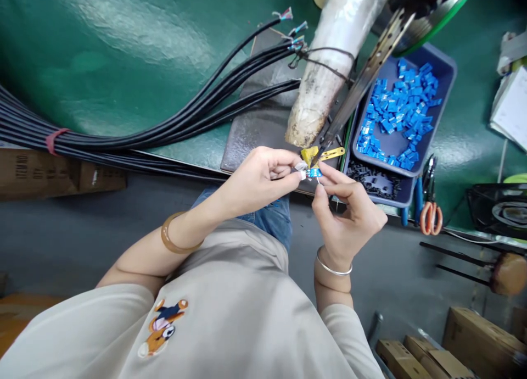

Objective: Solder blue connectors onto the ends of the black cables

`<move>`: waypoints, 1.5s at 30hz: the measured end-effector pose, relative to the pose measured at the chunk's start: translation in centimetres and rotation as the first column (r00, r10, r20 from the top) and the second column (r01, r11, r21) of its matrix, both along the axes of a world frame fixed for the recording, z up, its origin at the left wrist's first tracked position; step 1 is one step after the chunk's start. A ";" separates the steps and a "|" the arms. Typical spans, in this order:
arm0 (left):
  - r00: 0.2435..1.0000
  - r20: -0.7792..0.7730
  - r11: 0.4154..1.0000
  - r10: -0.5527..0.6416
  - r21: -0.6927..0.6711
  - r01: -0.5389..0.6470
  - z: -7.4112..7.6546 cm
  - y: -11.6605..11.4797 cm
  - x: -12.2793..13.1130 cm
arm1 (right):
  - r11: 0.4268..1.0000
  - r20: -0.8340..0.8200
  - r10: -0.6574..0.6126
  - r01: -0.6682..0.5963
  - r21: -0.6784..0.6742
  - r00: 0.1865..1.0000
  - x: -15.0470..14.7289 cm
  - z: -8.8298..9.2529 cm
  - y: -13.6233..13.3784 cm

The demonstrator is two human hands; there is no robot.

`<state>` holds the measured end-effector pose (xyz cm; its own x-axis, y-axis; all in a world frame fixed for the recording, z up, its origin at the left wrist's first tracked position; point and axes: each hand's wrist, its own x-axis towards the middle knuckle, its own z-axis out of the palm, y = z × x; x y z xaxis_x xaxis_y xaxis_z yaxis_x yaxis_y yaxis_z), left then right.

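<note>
A small blue connector (314, 172) is between my two hands, just under a yellow-wrapped tip (309, 156) and a yellow perforated strip (332, 154). My left hand (267, 176) pinches the connector's left end between thumb and forefinger; white material covers the fingertips. From the other side, my right hand (348, 206) reaches in with bent fingers, its forefinger close to the connector. At my right thumb tip is a thin pale wire (318, 180), seemingly pinched there. Fingertips partly hide the small parts.
Black cables (173, 129) with stripped ends lie leftward, tied by a red band (53, 141). A wrapped tube (329, 60) and metal arm (366, 71) overhang the hands. Rightward stand a bin (447, 74) of blue connectors, a tray of black parts (376, 181) and orange-handled scissors (431, 218).
</note>
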<state>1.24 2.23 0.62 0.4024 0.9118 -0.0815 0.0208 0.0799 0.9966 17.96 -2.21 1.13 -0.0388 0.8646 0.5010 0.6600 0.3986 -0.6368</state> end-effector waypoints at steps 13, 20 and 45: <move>0.999 -0.022 0.998 -0.037 0.052 0.038 -0.2 -1.2 -0.7 | 0.997 0.258 -0.071 0.062 0.045 0.964 -0.5 0.2 -0.8; 1.000 0.015 1.000 0.011 0.018 -0.011 -0.4 -1.5 -0.5 | 0.992 -0.026 -0.124 0.124 0.003 0.992 -0.4 -0.6 -0.6; 0.992 0.076 0.992 0.102 -0.082 -0.096 -0.1 -0.1 0.3 | 0.975 0.075 -0.008 -0.009 0.222 0.997 -0.5 -1.2 0.7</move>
